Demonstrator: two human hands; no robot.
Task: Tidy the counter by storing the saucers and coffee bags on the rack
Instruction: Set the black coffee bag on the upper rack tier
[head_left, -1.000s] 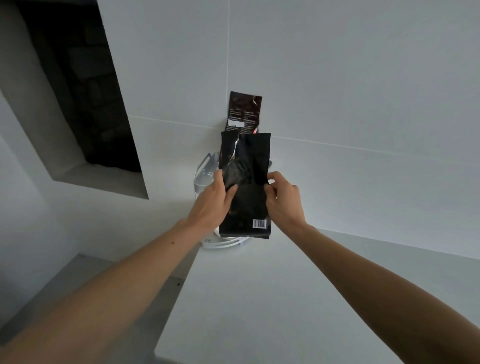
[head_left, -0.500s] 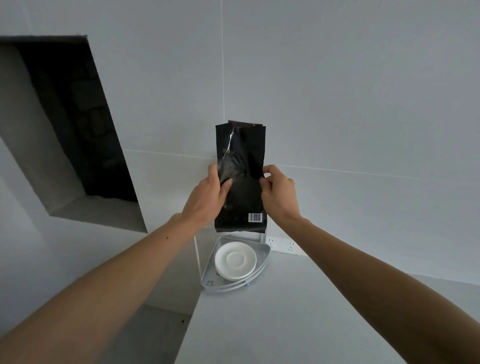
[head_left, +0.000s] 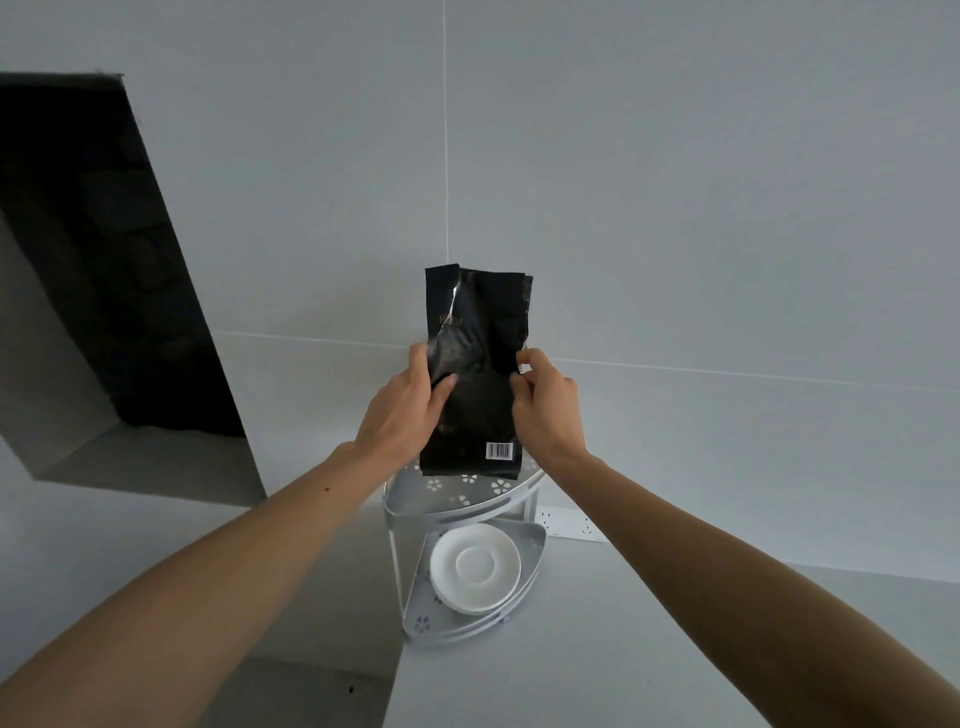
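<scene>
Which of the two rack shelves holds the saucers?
The lower shelf: white saucers lie on it. The upper shelf carries none.

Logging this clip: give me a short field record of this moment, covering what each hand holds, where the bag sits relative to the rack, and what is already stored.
left hand: grips the left edge of the black coffee bag
right hand: pinches the bag's right edge
bag pose: upright, barcode low at the right, bottom edge at the rack's upper shelf
contact with shelf: cannot tell
lower shelf: white saucers, stacked
rack location: counter corner, against the wall
</scene>
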